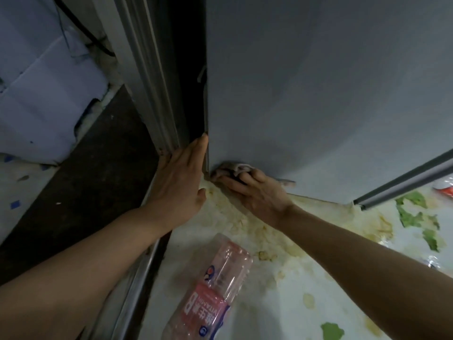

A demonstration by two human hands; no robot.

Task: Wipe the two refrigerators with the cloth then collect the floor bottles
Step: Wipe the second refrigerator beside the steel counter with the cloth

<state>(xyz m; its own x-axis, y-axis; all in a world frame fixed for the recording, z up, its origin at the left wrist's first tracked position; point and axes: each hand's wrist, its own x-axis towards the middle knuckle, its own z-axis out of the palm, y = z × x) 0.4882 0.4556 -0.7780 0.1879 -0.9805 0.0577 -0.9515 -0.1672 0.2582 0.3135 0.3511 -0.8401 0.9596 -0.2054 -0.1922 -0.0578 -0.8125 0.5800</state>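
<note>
A pale grey refrigerator (318, 89) fills the upper right. My right hand (255, 192) grips a bunched pinkish cloth (231, 169) and presses it on the refrigerator's bottom left corner, just above the floor. My left hand (181, 182) lies flat with straight fingers against the refrigerator's left edge. An empty pink plastic bottle (213, 288) with a "Vitamin B" label lies on its side on the floor below my hands. At the right edge part of a second bottle (445, 186) with a red label shows.
A dark gap (188, 69) separates the refrigerator from a grey panel (149, 82) on the left. The white floor (306, 290) is stained yellow and strewn with green scraps (411, 214). A dark floor strip (81, 187) and a pale blue board (41, 99) lie left.
</note>
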